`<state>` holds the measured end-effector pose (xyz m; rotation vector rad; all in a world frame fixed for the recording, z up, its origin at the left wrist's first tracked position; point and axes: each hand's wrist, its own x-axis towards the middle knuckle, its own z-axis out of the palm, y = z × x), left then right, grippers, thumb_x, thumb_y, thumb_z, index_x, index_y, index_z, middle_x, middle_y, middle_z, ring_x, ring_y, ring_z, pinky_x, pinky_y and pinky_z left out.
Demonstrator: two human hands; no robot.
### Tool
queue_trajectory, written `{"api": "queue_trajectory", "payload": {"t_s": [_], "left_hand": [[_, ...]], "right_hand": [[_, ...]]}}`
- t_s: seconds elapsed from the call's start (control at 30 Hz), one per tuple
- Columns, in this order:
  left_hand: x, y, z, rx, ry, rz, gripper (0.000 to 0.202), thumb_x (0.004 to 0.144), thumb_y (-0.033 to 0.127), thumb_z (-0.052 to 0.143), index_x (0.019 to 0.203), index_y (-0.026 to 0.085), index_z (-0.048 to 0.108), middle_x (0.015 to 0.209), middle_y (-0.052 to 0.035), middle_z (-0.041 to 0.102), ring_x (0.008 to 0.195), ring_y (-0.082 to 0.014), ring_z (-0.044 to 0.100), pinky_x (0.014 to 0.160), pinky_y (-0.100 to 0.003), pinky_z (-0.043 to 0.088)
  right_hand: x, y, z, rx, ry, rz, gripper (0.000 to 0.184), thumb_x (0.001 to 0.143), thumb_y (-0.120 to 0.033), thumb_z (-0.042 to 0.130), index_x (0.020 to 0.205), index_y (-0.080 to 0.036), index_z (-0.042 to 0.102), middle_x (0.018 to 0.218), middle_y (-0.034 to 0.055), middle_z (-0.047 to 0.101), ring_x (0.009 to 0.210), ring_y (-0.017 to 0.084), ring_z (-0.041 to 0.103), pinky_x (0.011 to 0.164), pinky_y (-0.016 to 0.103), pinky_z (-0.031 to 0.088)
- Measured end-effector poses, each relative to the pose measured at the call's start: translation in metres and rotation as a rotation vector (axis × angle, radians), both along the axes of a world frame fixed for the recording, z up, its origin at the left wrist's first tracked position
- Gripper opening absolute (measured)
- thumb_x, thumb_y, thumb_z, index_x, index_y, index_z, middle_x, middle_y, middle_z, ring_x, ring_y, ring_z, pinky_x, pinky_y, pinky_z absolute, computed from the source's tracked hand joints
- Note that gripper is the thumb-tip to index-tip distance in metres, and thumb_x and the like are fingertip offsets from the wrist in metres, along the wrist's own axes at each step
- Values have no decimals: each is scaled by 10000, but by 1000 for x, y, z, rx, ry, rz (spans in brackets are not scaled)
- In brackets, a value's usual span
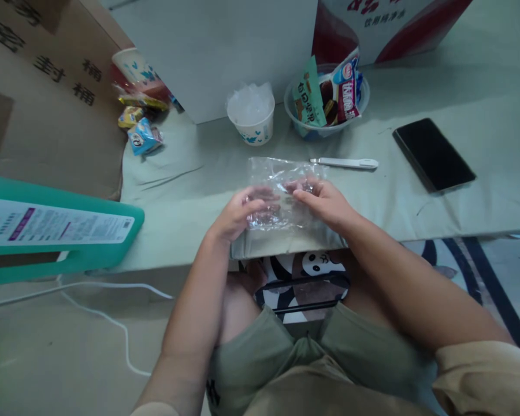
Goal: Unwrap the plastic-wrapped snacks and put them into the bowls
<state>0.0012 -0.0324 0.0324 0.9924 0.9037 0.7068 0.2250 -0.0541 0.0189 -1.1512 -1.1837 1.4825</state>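
A clear, crinkled plastic bag [288,218] is spread out between my hands, just above the cloth near its front edge. My left hand [237,212] holds the bag's left side, with the thumb on the near face and the fingers seen through the film. On the other side, my right hand [328,202] grips the bag's right part, its thumb laid over the film and the fingers partly behind it. I cannot make out anything inside the bag. Just beyond my right hand lies a white-handled craft knife [349,163].
A paper cup [252,124] with plastic film in it and a clear bowl [301,124] of wrapped snacks stand behind. A phone [435,155] lies to the right. Snack packets [144,136], a cardboard box [65,133] and a green jug [132,231] are at left.
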Motion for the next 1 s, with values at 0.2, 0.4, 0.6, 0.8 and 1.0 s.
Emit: {"api": "queue_trajectory", "payload": {"t_s": [0.2,0.4,0.6,0.8,1.0], "left_hand": [[6,6,4,-43,122,152,377,758,312,730,1121,234,664,590,35,655,462,-149,618,468,-266,516],[-1,18,5,-54,-29,174,208,651,308,726,842,238,681,574,31,610,426,-128,557,406,-244,444],[2,30,-7,131,156,206,238,679,381,721,732,186,595,703,-10,594,579,-110,544,540,-243,439],[14,14,-13,712,577,728,133,763,210,660,851,220,560,863,-9,577,821,-142,580,791,-283,489],[40,-2,-11,559,314,230,546,749,460,794,1215,234,620,1321,-121,647,1233,-257,616,1015,-368,499]], "right_hand": [[3,-1,3,-41,6,105,317,792,-382,737,1031,-239,588,529,-105,473,456,97,425,469,238,333],[7,4,10,5,81,-136,167,734,-373,682,828,-240,648,639,-38,587,557,119,493,545,269,388],[9,8,11,-12,-3,-98,332,775,-512,542,691,-212,659,708,45,625,631,166,523,599,322,400],[-2,5,4,22,-124,-285,432,660,-315,759,1038,-270,556,700,-56,569,588,146,483,594,307,381],[-18,1,6,74,-19,-176,176,695,-354,694,724,-232,571,774,-15,616,739,157,565,741,324,443]]}}
